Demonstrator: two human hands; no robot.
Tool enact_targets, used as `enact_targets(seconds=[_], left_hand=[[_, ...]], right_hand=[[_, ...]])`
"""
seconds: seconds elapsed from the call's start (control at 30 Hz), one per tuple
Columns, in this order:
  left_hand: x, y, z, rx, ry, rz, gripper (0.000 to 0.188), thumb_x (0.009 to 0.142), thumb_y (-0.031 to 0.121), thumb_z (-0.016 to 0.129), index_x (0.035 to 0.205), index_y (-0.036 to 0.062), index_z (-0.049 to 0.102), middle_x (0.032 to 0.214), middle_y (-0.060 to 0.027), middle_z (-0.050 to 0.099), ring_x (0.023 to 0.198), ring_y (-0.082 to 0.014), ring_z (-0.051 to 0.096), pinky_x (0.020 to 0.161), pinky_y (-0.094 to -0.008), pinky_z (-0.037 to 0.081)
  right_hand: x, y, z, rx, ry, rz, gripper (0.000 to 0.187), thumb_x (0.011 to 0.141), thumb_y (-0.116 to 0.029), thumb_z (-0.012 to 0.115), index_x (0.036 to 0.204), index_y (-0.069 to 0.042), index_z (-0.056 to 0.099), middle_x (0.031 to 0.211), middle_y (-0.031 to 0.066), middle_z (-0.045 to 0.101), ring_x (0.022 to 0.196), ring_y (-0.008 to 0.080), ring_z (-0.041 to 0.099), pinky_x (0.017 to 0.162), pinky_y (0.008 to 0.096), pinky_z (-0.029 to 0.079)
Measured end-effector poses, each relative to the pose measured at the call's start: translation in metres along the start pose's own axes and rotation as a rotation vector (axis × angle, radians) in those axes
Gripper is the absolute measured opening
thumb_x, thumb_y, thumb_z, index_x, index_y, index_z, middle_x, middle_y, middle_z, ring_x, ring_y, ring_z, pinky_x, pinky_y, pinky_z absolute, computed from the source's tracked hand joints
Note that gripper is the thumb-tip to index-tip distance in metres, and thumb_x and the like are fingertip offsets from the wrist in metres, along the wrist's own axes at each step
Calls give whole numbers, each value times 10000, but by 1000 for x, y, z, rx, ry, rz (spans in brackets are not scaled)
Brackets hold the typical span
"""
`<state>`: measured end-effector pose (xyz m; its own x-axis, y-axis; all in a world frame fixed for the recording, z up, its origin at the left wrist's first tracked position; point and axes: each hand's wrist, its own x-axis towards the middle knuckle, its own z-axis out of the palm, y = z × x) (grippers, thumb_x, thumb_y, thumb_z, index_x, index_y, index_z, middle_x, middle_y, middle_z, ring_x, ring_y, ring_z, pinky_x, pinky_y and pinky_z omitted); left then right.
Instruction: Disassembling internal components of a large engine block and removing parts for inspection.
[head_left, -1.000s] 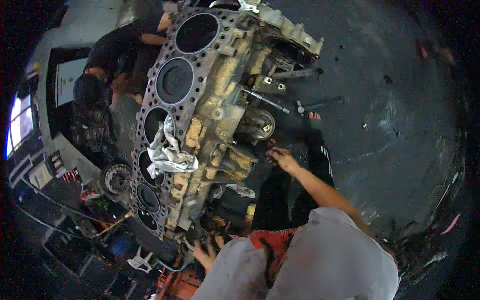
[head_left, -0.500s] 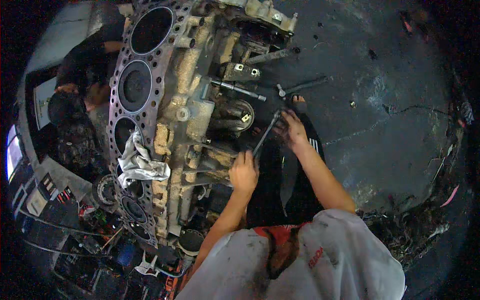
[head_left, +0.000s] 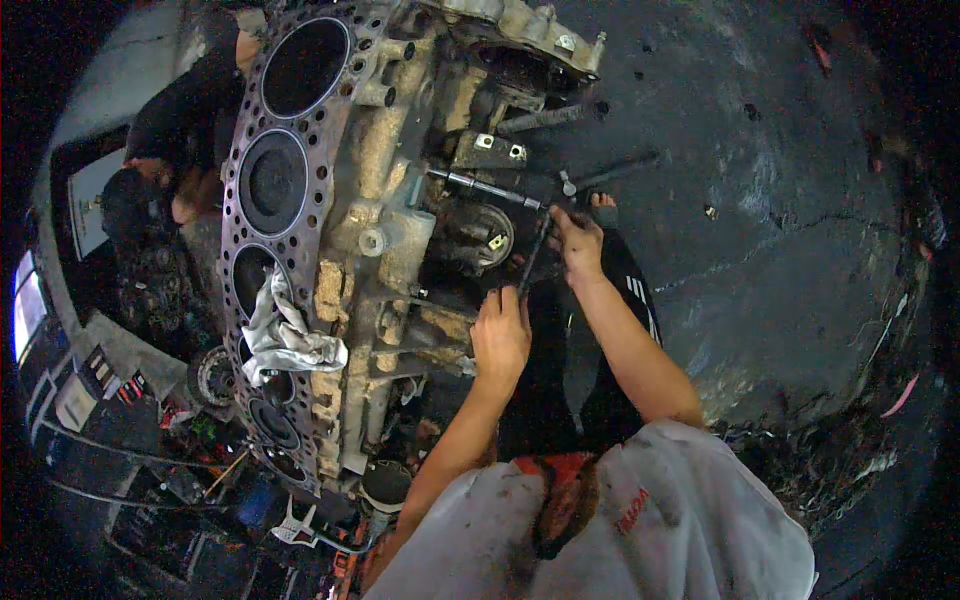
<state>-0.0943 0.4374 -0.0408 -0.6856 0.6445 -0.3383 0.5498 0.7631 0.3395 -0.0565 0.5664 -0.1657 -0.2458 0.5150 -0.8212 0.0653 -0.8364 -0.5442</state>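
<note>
A large grimy engine block [head_left: 350, 200] with several open cylinder bores stands in front of me. My left hand [head_left: 500, 335] presses against the block's side and grips the lower end of a long dark bar tool [head_left: 533, 255]. My right hand [head_left: 578, 240] is closed around the upper end of the same tool, beside a round pulley [head_left: 480, 235] and a steel rod [head_left: 490, 188] on the block.
A crumpled white rag [head_left: 285, 335] lies over one bore. Another person [head_left: 175, 150] in dark clothes crouches at the far left of the block. Dark oily concrete floor [head_left: 760, 200] spreads to the right. Parts and cables clutter the lower left [head_left: 150, 440].
One second ago my hands were apart, the left low near my lap. Both have since come together on the bar tool at the block's side, and the view has shifted.
</note>
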Motion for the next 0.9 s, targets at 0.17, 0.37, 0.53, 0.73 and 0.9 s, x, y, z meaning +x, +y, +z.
enact_targets(seconds=[0.17,0.37,0.53,0.73,0.9], left_hand=[[-10,-8,13,-88,-96,-68,291,755,91,599,1002,-13,485,881,-223,526,763,-399,554,643,-458,468],[-12,-13,24,-225,-71,-90,245,795,128,578,963,-16,471,828,-246,559,735,-412,571,607,-467,466],[-7,5,6,-604,-153,-240,272,751,116,604,934,-66,517,858,-288,578,848,-422,570,716,-445,460],[14,26,-33,-632,-234,-177,322,750,161,623,988,-44,554,881,-232,617,839,-380,601,756,-391,475],[13,10,-20,-646,-275,-195,379,731,126,614,1058,-46,532,930,-270,589,910,-412,562,788,-418,450]], right_hand=[[-6,14,6,3,133,-57,137,774,-135,665,804,-47,565,688,7,540,570,107,516,506,242,429],[1,31,7,142,238,25,88,793,-81,621,814,-35,549,704,46,551,539,143,526,521,279,511],[1,18,-3,282,-6,137,74,832,-101,588,851,-34,563,714,63,571,612,177,563,562,301,512],[-2,6,3,232,-22,194,97,860,-137,562,882,-43,570,744,76,585,631,214,566,654,356,503],[1,3,6,257,67,177,61,847,-122,580,879,-74,562,720,47,581,632,203,567,632,347,507]])
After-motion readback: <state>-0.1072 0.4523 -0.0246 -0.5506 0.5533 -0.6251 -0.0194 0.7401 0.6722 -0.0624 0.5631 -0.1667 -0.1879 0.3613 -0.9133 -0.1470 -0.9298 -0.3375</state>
